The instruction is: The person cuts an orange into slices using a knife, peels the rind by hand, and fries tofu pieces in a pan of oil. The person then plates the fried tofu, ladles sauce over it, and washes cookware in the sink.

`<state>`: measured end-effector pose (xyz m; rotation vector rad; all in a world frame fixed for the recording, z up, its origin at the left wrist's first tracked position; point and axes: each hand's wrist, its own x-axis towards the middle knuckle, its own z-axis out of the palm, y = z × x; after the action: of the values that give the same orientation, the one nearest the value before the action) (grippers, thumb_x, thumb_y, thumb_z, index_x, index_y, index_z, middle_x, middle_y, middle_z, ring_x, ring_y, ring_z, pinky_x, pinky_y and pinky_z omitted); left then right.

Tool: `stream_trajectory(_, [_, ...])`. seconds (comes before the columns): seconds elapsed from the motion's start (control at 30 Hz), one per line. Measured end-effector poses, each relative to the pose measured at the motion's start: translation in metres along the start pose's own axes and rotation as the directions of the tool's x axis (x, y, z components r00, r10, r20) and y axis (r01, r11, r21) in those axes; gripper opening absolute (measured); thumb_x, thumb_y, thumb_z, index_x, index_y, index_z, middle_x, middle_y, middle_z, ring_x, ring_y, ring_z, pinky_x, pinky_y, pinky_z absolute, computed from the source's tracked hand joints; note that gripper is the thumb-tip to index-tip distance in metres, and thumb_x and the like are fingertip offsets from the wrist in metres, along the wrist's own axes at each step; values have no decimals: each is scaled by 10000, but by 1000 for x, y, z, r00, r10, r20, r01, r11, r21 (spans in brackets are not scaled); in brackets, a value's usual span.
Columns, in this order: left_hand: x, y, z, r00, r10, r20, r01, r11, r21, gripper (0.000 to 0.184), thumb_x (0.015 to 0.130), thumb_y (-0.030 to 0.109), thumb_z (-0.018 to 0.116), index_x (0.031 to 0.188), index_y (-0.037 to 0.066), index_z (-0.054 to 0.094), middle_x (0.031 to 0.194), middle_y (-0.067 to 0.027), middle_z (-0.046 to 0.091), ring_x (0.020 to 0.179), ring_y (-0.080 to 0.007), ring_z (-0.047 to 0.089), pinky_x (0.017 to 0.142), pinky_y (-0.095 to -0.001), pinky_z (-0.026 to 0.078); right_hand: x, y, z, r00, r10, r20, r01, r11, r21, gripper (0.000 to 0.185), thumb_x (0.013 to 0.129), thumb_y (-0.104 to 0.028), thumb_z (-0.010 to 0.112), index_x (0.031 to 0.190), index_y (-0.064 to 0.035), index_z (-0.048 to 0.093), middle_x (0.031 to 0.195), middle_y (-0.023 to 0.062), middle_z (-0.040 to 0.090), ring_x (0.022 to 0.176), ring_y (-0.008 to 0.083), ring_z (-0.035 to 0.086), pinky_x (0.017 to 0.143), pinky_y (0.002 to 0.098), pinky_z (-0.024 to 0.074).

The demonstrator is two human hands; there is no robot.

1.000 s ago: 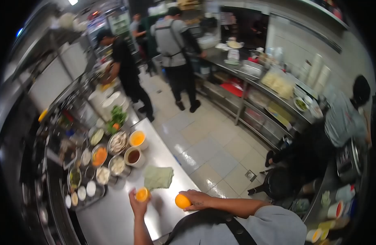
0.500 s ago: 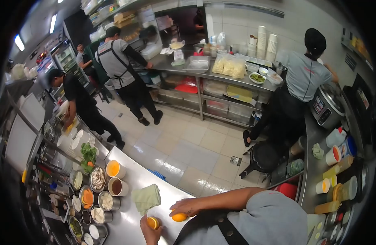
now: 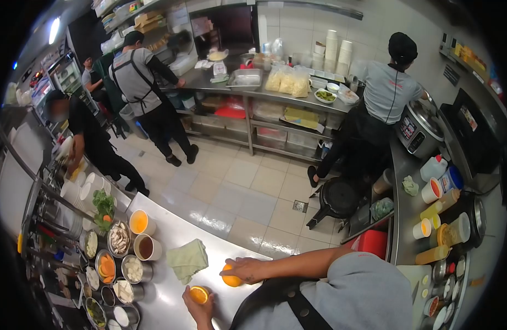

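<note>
My left hand (image 3: 198, 311) is wrapped round an orange half (image 3: 199, 295), its cut face turned upward. Just above it in the head view, my right hand (image 3: 243, 270) has its fingers closed over another orange piece (image 3: 231, 279) on the steel counter (image 3: 171, 220). Only smooth peel shows on this second piece, so I cannot tell whether it is whole or halved. A crumpled pale green cloth (image 3: 187, 261) lies beside both hands, not touching them.
Left of the hands stand tubs of orange liquid (image 3: 139, 221) and brown sauce (image 3: 148, 247), with several metal containers of cut vegetables. Co-workers stand at the back counter (image 3: 220, 82) and near the cooker (image 3: 415, 129). Sauce bottles (image 3: 432, 209) line the right counter.
The camera view has shifted slightly. My left hand has turned the orange half so its cut face shows more fully. More of the orange under my right hand is visible.
</note>
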<state>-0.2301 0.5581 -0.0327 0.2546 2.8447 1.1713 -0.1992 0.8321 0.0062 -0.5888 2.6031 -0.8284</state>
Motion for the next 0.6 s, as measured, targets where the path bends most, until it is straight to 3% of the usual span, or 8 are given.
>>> stream_trajectory(0.07, [2, -3, -1, 999, 36, -2, -36, 999, 19, 878, 583, 86, 841, 1315, -13, 367, 1241, -174, 448, 1164, -333, 468, 1023, -380, 376, 5, -2, 2, 998, -67, 21, 69, 994, -79, 748, 713, 32, 602, 1383, -223, 390, 1470, 178, 257, 1227, 352, 415, 982, 422, 388])
stream_trajectory(0.17, [3, -13, -4, 994, 105, -1, -105, 994, 3, 886, 573, 127, 851, 1308, -15, 377, 1231, -178, 462, 1154, -341, 474, 1013, -390, 386, 6, -3, 5, 979, -203, -32, 194, 963, -186, 671, 751, -92, 630, 1367, -248, 414, 1442, 218, 287, 1257, 368, 393, 973, 418, 392])
stream_trajectory(0.23, [4, -19, -6, 980, 197, 1, -197, 980, -20, 950, 578, 277, 884, 1332, 3, 375, 1221, -187, 451, 1129, -324, 467, 994, -411, 391, 5, -11, 0, 990, -135, -29, 121, 951, -285, 767, 751, -84, 654, 1428, -226, 324, 1417, 227, 325, 1208, 345, 444, 954, 422, 403])
stream_trajectory(0.3, [3, -13, -14, 975, 224, 7, -224, 974, -27, 938, 584, 264, 880, 1329, 1, 374, 1211, -184, 454, 1121, -322, 472, 988, -413, 396, 3, -40, -32, 901, 420, 109, -428, 902, 57, 865, 759, -258, 710, 1468, -206, 218, 1303, 270, 424, 1133, 366, 503, 900, 431, 433])
stream_trajectory(0.33, [5, -10, -16, 968, 253, 6, -252, 967, -26, 926, 589, 250, 875, 1327, -1, 374, 1202, -181, 458, 1114, -320, 477, 982, -415, 402, 0, -36, -28, 925, 379, 30, -379, 925, -6, 973, 738, -399, 729, 1484, -186, 140, 1186, 274, 491, 1047, 386, 543, 851, 437, 452])
stream_trajectory(0.43, [11, -21, -12, 956, 292, 43, -287, 954, -91, 911, 590, 232, 866, 1324, -4, 381, 1181, -179, 462, 1082, -330, 492, 962, -423, 417, 6, -34, -18, 986, 153, -69, -160, 980, -115, 939, 737, -370, 736, 1471, -154, 192, 1179, 260, 485, 980, 401, 562, 836, 435, 456])
stream_trajectory(0.5, [13, -21, -9, 947, 316, 58, -309, 946, -98, 898, 595, 221, 859, 1325, 1, 383, 1177, -179, 463, 1075, -329, 494, 958, -422, 420, 9, -30, -10, 980, 197, -24, -198, 977, -84, 847, 767, -299, 703, 1452, -150, 228, 1178, 252, 473, 1018, 385, 540, 832, 440, 458])
stream_trajectory(0.6, [15, -19, -10, 942, 328, 73, -323, 944, -73, 862, 609, 187, 836, 1326, 18, 389, 1166, -178, 465, 1054, -324, 500, 944, -420, 431, 14, -18, 9, 968, 44, -246, -71, 992, -104, 686, 760, -95, 642, 1368, -124, 326, 1249, 235, 431, 1090, 383, 505, 870, 444, 448])
